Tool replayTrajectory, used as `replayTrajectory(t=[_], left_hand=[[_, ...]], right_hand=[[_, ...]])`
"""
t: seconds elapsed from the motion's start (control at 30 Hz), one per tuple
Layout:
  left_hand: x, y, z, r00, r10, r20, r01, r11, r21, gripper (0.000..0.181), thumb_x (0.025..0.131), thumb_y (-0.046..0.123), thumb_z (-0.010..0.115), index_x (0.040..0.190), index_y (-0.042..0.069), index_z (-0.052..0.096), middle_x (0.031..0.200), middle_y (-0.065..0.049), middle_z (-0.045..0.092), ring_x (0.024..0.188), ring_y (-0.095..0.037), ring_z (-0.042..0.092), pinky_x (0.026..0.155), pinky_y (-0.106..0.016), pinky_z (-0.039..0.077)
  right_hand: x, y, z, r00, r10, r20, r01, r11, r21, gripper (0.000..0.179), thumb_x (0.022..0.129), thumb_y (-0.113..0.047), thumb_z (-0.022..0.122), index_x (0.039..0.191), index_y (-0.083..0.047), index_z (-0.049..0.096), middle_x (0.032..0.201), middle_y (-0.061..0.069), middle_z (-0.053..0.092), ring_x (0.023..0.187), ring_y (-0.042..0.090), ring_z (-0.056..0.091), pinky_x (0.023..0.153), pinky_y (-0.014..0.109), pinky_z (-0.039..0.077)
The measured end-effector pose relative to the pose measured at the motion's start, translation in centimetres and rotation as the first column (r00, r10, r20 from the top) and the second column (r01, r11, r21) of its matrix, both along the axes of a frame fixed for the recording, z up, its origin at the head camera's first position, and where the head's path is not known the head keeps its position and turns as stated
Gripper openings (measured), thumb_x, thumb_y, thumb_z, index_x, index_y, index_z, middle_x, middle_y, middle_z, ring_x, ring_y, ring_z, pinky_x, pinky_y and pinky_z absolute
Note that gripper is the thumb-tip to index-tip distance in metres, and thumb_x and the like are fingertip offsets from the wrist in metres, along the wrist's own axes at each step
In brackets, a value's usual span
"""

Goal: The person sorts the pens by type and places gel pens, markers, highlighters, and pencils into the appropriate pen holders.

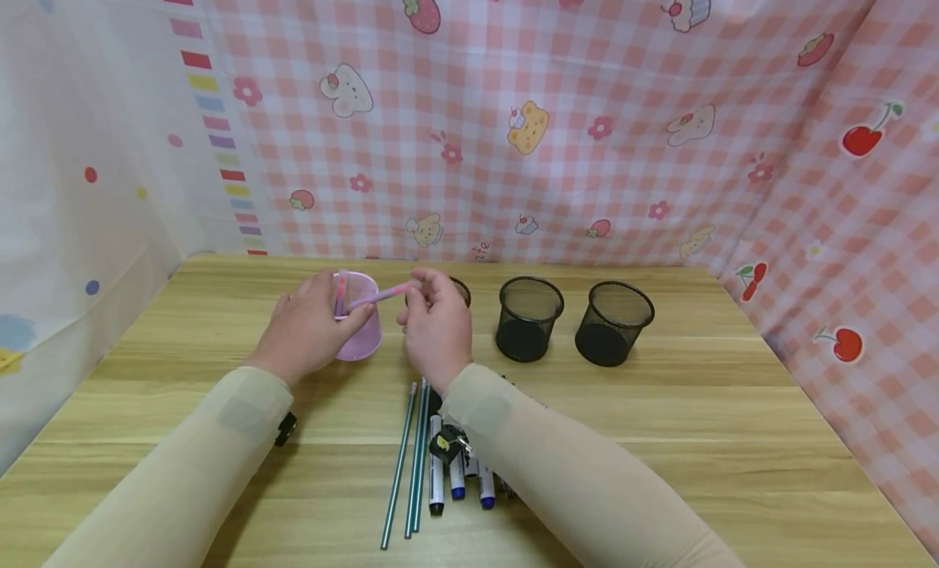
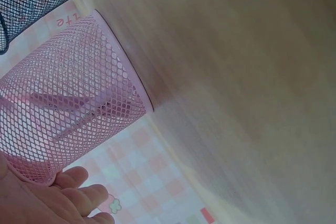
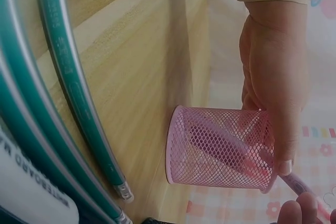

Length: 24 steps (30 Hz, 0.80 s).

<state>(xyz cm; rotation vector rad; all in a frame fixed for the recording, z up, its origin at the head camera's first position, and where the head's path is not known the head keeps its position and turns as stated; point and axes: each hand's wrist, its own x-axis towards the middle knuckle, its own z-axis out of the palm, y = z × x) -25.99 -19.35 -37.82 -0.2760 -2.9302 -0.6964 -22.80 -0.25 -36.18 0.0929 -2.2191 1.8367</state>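
Observation:
A pink mesh pen cup [image 1: 359, 341] stands upright on the table at the left. My left hand [image 1: 302, 330] holds it by the rim, thumb on the near side and the other fingers around the far left edge. My right hand [image 1: 440, 330] pinches one end of a pink-and-purple pen [image 1: 385, 294] between thumb and fingertips. That pen slants, its lower end inside the cup's mouth and passing close by the left thumb. Another pen [image 1: 341, 293] stands within the cup, and its body [image 3: 218, 142] shows through the mesh in the right wrist view.
Two black mesh cups [image 1: 524, 338] [image 1: 609, 343] stand at the right; a third [image 1: 461, 288] is partly hidden behind my right hand. Teal pencils [image 1: 399, 470] and whiteboard markers [image 1: 436, 468] lie in front, partly under the right forearm. Patterned cloth [image 1: 557, 185] hangs behind the table.

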Motion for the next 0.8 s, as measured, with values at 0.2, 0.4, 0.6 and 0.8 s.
replayTrajectory(t=[0.2, 0.4, 0.6, 0.8], left_hand=[[0.04, 0.01, -0.04, 1.000, 0.008, -0.002, -0.008, 1.000, 0.003, 0.087, 0.100, 0.072, 0.050, 0.146, -0.001, 0.042, 0.138, -0.024, 0.057, 0.136, -0.045, 0.050, 0.120, -0.074, 0.023], [0.17, 0.08, 0.15, 1.000, 0.007, 0.007, -0.007, 1.000, -0.009, 0.092, 0.101, 0.070, 0.050, 0.153, -0.004, 0.036, 0.147, -0.028, 0.052, 0.140, -0.047, 0.046, 0.121, -0.073, 0.023], [0.25, 0.15, 0.28, 1.000, 0.007, 0.014, -0.007, 1.000, -0.019, 0.092, 0.101, 0.069, 0.050, 0.154, -0.005, 0.035, 0.147, -0.028, 0.051, 0.140, -0.048, 0.046, 0.121, -0.073, 0.022], [0.21, 0.13, 0.27, 1.000, 0.010, 0.018, -0.009, 1.000, -0.018, 0.092, 0.101, 0.069, 0.050, 0.155, -0.005, 0.034, 0.149, -0.029, 0.050, 0.143, -0.048, 0.044, 0.122, -0.075, 0.019]], right_hand=[[0.08, -0.10, -0.12, 1.000, 0.022, 0.006, -0.022, 1.000, 0.021, 0.029, 0.110, -0.013, 0.056, 0.137, -0.011, 0.065, 0.118, 0.010, 0.075, 0.071, 0.009, 0.067, 0.063, 0.024, 0.059], [0.16, -0.15, -0.20, 1.000, 0.031, 0.005, -0.031, 0.999, 0.025, 0.029, 0.109, -0.012, 0.056, 0.137, -0.010, 0.065, 0.117, 0.009, 0.074, 0.071, 0.009, 0.068, 0.064, 0.024, 0.060], [0.53, 0.08, 0.01, 0.999, 0.044, 0.009, -0.044, 0.999, 0.030, 0.030, 0.110, -0.013, 0.056, 0.138, -0.011, 0.064, 0.119, 0.007, 0.074, 0.073, 0.010, 0.069, 0.064, 0.024, 0.061], [0.76, 0.42, 0.15, 0.998, 0.055, 0.011, -0.056, 0.998, 0.040, 0.030, 0.110, -0.014, 0.056, 0.139, -0.012, 0.063, 0.121, 0.007, 0.074, 0.075, 0.011, 0.070, 0.065, 0.024, 0.061]])
